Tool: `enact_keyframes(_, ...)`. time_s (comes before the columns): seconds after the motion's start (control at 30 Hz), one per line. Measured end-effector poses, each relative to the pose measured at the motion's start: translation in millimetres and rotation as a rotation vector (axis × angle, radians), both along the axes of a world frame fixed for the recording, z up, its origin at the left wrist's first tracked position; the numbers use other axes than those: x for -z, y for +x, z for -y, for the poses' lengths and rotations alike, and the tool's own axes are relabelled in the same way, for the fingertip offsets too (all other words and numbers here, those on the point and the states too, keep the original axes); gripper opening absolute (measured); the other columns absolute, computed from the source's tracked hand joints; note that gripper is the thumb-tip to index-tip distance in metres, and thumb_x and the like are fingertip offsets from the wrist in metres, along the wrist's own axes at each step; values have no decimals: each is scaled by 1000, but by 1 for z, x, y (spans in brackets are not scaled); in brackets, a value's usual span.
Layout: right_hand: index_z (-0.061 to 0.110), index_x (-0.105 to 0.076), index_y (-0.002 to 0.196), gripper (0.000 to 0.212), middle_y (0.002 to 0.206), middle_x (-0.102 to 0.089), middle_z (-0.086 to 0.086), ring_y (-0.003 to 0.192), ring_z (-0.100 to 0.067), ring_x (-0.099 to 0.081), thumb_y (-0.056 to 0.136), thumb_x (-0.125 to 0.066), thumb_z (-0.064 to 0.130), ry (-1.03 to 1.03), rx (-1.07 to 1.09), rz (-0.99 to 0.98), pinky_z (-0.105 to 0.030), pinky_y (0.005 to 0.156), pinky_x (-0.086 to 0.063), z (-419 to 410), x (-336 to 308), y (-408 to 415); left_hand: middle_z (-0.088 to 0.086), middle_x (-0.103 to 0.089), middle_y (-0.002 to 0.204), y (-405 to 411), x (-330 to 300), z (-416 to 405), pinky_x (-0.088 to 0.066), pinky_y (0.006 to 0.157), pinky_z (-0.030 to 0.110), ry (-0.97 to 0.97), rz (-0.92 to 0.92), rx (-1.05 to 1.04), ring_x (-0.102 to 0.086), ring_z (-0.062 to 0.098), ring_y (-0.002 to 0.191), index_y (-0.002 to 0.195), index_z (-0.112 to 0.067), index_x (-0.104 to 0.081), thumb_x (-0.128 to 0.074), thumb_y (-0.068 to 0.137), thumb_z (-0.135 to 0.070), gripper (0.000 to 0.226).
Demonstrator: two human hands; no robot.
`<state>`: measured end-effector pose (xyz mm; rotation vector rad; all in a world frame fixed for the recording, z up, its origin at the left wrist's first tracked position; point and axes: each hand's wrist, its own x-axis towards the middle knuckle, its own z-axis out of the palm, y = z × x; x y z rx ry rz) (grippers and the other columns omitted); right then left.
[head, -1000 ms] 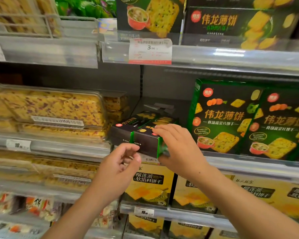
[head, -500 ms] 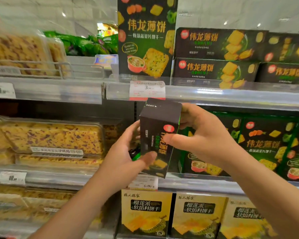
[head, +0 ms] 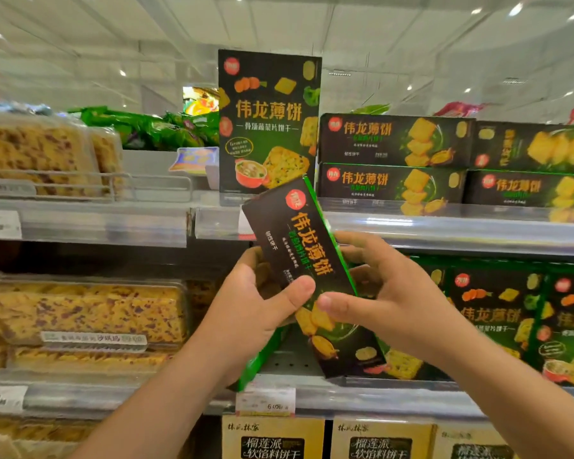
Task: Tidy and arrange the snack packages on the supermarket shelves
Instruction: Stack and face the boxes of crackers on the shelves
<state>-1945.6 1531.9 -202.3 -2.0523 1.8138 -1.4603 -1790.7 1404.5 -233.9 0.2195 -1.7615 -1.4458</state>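
Both hands are on one long black cardboard cracker box with green edges and yellow lettering (head: 307, 276), held up in front of the shelves and tilted so its top end points to about 11 o'clock. The left hand (head: 256, 306) grips it from the 9 o'clock side, thumb pressed flat on the printed face and fingers curled round behind. The right hand (head: 383, 289) holds the 3 o'clock edge – thumb on the front near the lower half, fingers wrapped round the green side.

The box's top corner overlaps the clear front rail of the upper shelf (head: 444, 226). At 12 o'clock, a tall upright black box of the same brand (head: 268, 120) stands on that shelf, and at 2 o'clock there are flat black boxes stacked two high (head: 395, 164).

Down at 4 o'clock – upright green-and-black boxes (head: 497, 319) on the middle shelf. At 9 o'clock are clear plastic tubs of yellow puffed snack bars (head: 83, 313), with more above at 10 o'clock. A white price tag (head: 265, 400) sits at 6 o'clock, yellow durian-pie boxes (head: 272, 438) under it.
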Motion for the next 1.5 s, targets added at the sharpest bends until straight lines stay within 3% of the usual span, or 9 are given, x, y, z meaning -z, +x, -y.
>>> enact_keyframes(0.17, 55, -48, 130, 65, 111, -69, 18, 95, -15, -69, 76, -79, 36, -32, 13, -84, -37, 68, -61, -24, -52, -13, -21, -61, 121, 10, -44, 17, -47, 89, 25, -741, 177, -321, -59, 1, 109, 119, -52, -46, -64, 66, -69, 58)
enact_keyframes(0.27, 61, -51, 123, 57, 105, -69, 21, 90, -10, -69, 76, -77, 40, -51, 84, -202, -29, 72, -58, -39, -99, -22, 3, -60, 126, 2, -78, 36, -46, 86, 35, -1458, 219, -701, -55, 27, 112, 132, -25, -50, -61, 81, -53, 59)
enact_keyframes(0.33, 60, -55, 118, 54, 106, -70, 14, 89, -15, -71, 82, -74, 26, -50, 97, -237, -41, 76, -59, -41, -132, -28, 8, -61, 126, -14, -95, 43, -49, 88, 42, -1680, 337, -846, -57, 32, 111, 132, -16, -53, -51, 88, -50, 55)
enact_keyframes(0.43, 53, -59, 116, 58, 105, -71, 1, 90, -32, -70, 85, -68, 5, -81, 202, -367, -54, 78, -57, -36, -183, -41, 4, -57, 129, -38, -104, 53, -45, 89, 46, -1762, 511, -811, -52, 28, 118, 138, -17, -48, -33, 97, -57, 59)
enact_keyframes(0.77, 59, -42, 124, 54, 104, -65, 11, 82, -14, -65, 90, -63, 22, 186, 616, -812, -39, 71, -55, 8, -285, -85, -9, -66, 94, -49, -100, 74, -49, 66, 26, -1655, 297, -606, -61, 12, 83, 125, -19, -62, -41, 93, -57, 54)
enact_keyframes(1.03, 43, -45, 134, 48, 106, -66, 5, 92, -21, -63, 95, -57, 17, 380, 608, -736, -47, 85, -51, 44, -276, -104, -10, -65, 104, -49, -101, 76, -53, 74, 33, -1532, 306, -565, -60, 10, 95, 122, -25, -59, -39, 92, -63, 52)
enact_keyframes(1.17, 41, -52, 130, 43, 98, -64, 12, 86, -12, -58, 96, -54, 14, 388, 595, -746, -36, 75, -46, 45, -276, -103, -9, -65, 104, -48, -101, 74, -52, 76, 35, -1517, 308, -556, -60, 12, 96, 121, -24, -60, -42, 91, -61, 51)
enact_keyframes(1.27, 39, -51, 133, 44, 112, -65, 6, 102, -19, -59, 97, -53, 14, 405, 603, -721, -44, 93, -46, 45, -274, -100, -11, -64, 106, -49, -101, 76, -51, 78, 33, -1511, 307, -546, -58, 9, 98, 123, -26, -58, -41, 91, -63, 51)
enact_keyframes(1.5, 32, -51, 135, 42, 120, -63, 0, 108, -23, -56, 98, -51, 12, 403, 625, -711, -43, 94, -44, 44, -268, -90, -10, -67, 103, -49, -100, 75, -54, 75, 33, -1517, 265, -546, -61, 10, 94, 120, -24, -61, -33, 89, -65, 57)
